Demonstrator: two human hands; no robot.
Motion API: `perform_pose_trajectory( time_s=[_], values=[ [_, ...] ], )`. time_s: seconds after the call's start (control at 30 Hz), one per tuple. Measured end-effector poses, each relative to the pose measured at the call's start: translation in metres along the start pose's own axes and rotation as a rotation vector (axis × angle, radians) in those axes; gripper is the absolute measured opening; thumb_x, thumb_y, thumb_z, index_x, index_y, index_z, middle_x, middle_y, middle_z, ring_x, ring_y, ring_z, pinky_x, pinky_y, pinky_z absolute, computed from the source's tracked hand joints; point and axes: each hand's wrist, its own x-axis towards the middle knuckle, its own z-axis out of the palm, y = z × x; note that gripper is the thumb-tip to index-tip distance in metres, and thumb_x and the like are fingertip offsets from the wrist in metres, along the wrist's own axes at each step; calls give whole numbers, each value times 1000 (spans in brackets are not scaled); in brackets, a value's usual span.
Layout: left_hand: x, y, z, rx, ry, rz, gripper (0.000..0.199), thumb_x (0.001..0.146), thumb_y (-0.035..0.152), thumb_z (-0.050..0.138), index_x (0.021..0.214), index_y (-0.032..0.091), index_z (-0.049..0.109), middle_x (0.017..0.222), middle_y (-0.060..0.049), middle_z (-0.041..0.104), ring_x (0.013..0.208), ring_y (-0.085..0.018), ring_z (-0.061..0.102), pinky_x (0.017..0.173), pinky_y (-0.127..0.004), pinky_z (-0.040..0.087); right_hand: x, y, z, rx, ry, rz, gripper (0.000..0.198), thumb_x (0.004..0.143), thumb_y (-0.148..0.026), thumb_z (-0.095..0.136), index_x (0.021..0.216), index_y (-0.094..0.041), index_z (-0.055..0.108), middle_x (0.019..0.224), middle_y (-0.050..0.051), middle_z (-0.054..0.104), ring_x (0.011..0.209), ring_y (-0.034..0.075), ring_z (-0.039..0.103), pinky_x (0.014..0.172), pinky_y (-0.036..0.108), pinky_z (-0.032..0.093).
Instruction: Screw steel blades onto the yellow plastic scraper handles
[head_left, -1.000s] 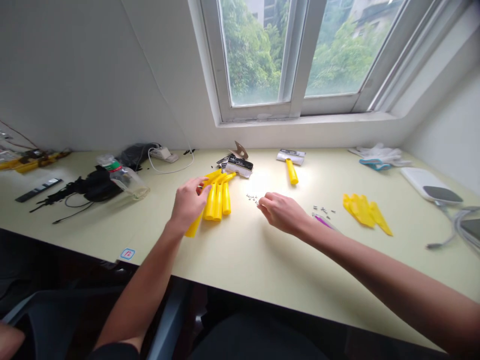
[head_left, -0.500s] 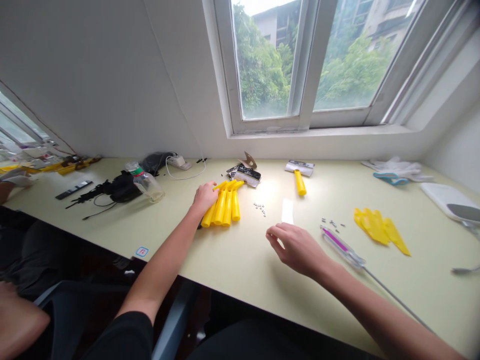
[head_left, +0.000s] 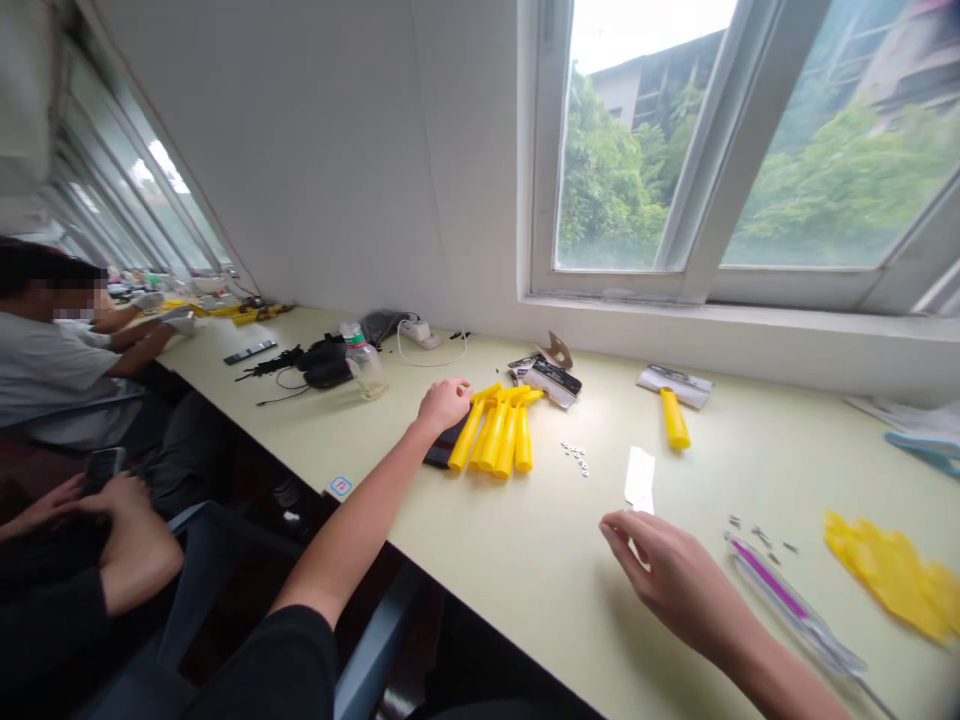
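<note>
Thumb and forefinger of the right hand [head_left: 664, 560] curve together at the tips; whether they pinch anything I cannot tell, nor how the left hand [head_left: 445, 403] grips. Handles [head_left: 491, 432] lie bunched just beside the left hand, inward of the near edge of the desk [head_left: 517, 560]. Desktop stretches between them and the right hand. The left arm reaches out across that edge.

Glossy, smooth plastic handles [head_left: 493, 438], shiny metal screws [head_left: 760, 535] and a smooth, softly shining tabletop [head_left: 525, 560], as I view them from afar.
</note>
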Motion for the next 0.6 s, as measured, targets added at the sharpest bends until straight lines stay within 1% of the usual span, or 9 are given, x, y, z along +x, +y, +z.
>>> perform_pose_trajectory(
  time_s=[0.13,0.23,0.3,0.37,0.47,0.53,0.6],
  values=[
    [11,-54,-11,-25,4,-52,33,96,36,57,123,18,59,125,-10,60,105,-21,62,90,-43,54,1,10,9,39,-22,-4,30,99,-45,40,92,-27,63,88,2,70,75,16,67,67,29,51],
    [21,-91,-15,-34,27,-108,34,95,36,58,124,18,58,126,-11,59,106,-22,62,89,-43,54,1,15,17,53,-58,-23,30,98,-47,40,93,-29,63,89,2,70,77,16,67,69,28,53],
    [24,-109,-14,-35,55,-130,34,95,36,58,124,18,58,126,-11,59,106,-22,62,90,-43,54,0,16,20,56,-76,-32,31,98,-47,40,93,-29,64,90,1,70,78,16,67,70,27,53],
    [24,-122,-12,-31,79,-132,34,95,36,58,124,18,59,126,-10,59,106,-22,62,90,-43,54,-1,15,21,58,-78,-39,29,98,-46,40,95,-30,64,92,1,71,80,16,68,71,27,54],
    [24,-134,-11,-6,101,-112,34,95,36,58,124,18,59,126,-10,59,106,-22,61,90,-43,54,-2,13,18,75,-52,-49,26,98,-45,43,97,-30,64,95,1,71,83,16,68,74,28,53],
    [28,-138,-13,27,109,-86,33,96,36,57,124,18,59,126,-10,59,106,-22,61,90,-43,54,-2,11,14,95,-33,-63,25,98,-43,43,98,-30,64,95,1,71,82,16,68,73,29,53],
    [35,-136,-16,60,107,-51,33,96,35,57,124,18,59,127,-11,59,107,-22,61,90,-43,54,-1,10,10,107,-20,-74,24,99,-41,43,97,-29,64,92,1,71,80,16,67,71,29,51]
  ],
)
